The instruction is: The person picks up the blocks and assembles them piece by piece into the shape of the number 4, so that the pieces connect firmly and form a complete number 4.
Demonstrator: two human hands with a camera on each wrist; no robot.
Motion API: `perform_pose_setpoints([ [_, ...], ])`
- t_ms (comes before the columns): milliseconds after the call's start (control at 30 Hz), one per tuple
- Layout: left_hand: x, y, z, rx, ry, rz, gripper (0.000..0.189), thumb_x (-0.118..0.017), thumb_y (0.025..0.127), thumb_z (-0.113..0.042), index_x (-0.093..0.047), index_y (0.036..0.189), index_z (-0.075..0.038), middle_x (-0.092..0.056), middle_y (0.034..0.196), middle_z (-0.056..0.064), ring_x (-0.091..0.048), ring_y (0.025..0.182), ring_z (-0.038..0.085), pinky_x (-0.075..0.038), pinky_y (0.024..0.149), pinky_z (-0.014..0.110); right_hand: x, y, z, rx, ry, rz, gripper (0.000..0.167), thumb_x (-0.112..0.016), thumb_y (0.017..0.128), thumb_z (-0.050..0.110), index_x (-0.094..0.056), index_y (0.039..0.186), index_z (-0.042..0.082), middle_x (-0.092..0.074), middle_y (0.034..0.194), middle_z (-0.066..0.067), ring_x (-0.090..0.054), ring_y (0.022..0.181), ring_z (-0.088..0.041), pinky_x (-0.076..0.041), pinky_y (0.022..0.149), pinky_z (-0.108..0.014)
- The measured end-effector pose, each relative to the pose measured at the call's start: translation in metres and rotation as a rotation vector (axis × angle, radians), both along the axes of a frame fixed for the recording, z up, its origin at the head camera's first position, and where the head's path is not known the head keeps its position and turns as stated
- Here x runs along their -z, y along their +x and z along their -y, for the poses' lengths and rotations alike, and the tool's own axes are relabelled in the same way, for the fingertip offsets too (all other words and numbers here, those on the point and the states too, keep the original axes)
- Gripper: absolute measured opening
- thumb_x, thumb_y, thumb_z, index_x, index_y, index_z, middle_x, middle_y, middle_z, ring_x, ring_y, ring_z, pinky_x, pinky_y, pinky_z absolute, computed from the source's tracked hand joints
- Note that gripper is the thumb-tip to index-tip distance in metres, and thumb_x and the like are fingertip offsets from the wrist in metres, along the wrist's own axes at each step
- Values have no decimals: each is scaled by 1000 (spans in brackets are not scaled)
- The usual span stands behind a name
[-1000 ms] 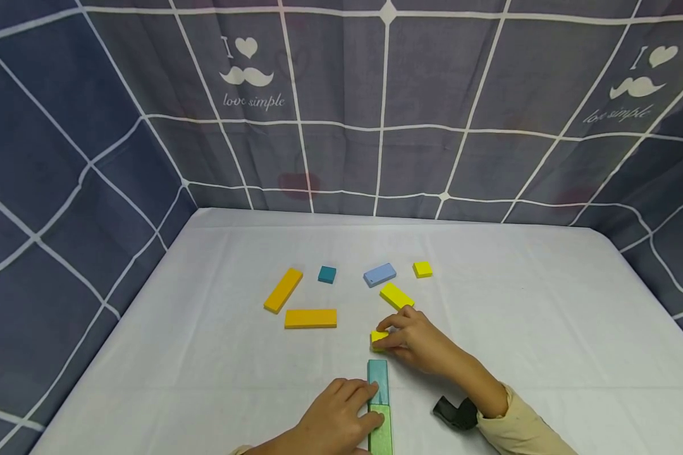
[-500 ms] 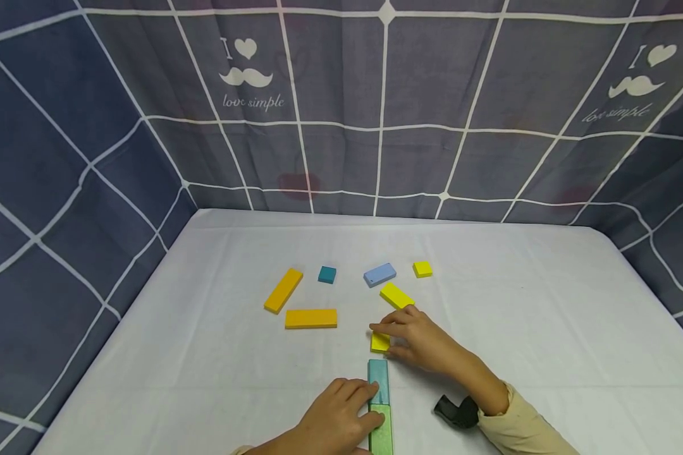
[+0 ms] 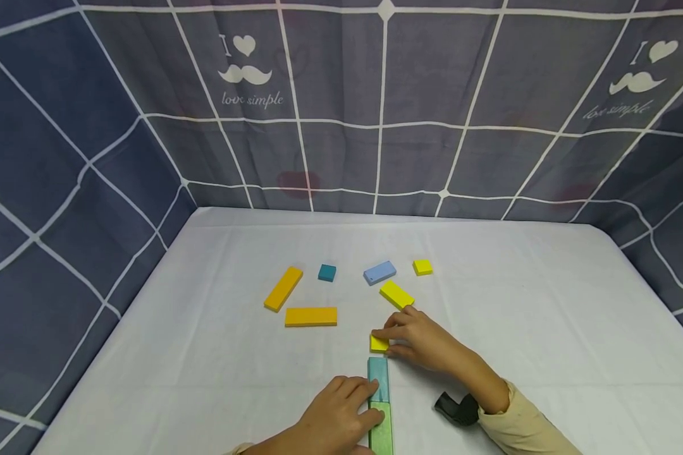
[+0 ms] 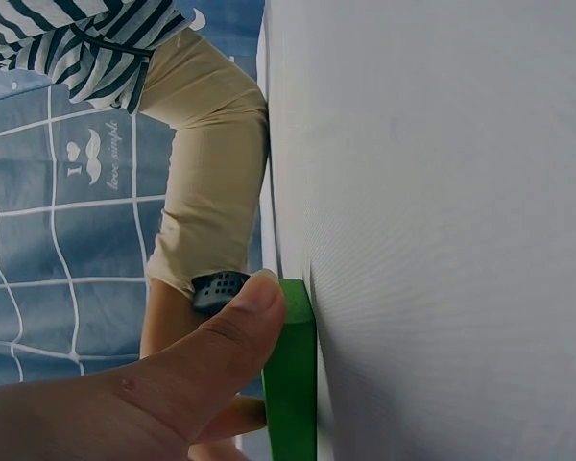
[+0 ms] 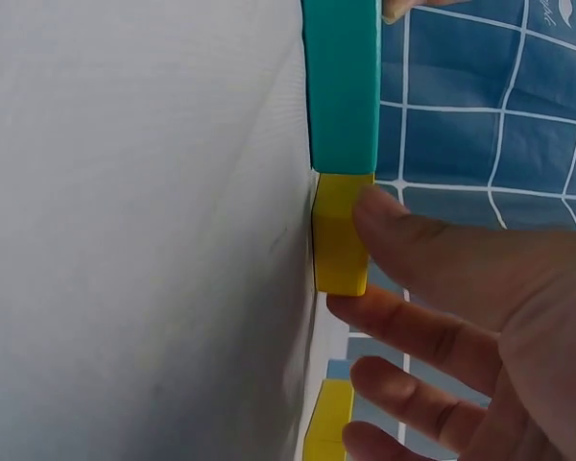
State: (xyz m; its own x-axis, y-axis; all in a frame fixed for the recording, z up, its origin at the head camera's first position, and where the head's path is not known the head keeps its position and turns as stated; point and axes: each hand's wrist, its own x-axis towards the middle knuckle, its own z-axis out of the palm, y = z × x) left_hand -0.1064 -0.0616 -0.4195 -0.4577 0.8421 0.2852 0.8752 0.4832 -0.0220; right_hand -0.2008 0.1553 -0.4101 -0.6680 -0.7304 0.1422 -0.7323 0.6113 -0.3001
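Note:
Lying end to end at the near middle of the head view are a teal block [image 3: 378, 370] and a green block [image 3: 384, 436]. My left hand [image 3: 334, 414] rests on them, a fingertip at the teal block's left edge and the thumb over the green one. The left wrist view has that thumb at the corner of the green block [image 4: 290, 394]. Just beyond the teal block, across a narrow gap, sits a small yellow block [image 3: 378, 345]. My right hand [image 3: 418, 341] pinches it, thumb on one side and index finger at the far edge, as the right wrist view confirms.
A long yellow block [image 3: 396, 294] lies beside the right hand's knuckles. Farther back are a blue block [image 3: 379, 272], another small yellow block [image 3: 423, 267], a dark teal square block [image 3: 327, 273] and orange blocks [image 3: 311, 317] at left. A black strap device [image 3: 457, 409] sits at the right wrist.
My right index finger has lifted slightly off the small yellow block and come back onto its far edge. The left hand and the other blocks have stayed put.

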Motion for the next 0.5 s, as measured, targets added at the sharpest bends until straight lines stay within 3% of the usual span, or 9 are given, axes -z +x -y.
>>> perform_pose_setpoints([
  [267,1,1,0,-9,20,-30,44,-51,79,-62,-68,96,-25,-61,112,6,-54,101,15,-45,80,28,-2,1,1,-34,20,23,34,-69,80,21,-66,114,21,-65,96,7,-49,88,-10,-42,76,-24],
  [500,-2,0,0,-2,-2,-10,45,-48,82,-62,-68,98,-25,-60,114,6,-53,102,15,-44,82,28,-3,1,1,-73,10,11,34,-67,80,10,-67,113,18,-64,95,8,-50,87,-9,-42,77,-24],
])
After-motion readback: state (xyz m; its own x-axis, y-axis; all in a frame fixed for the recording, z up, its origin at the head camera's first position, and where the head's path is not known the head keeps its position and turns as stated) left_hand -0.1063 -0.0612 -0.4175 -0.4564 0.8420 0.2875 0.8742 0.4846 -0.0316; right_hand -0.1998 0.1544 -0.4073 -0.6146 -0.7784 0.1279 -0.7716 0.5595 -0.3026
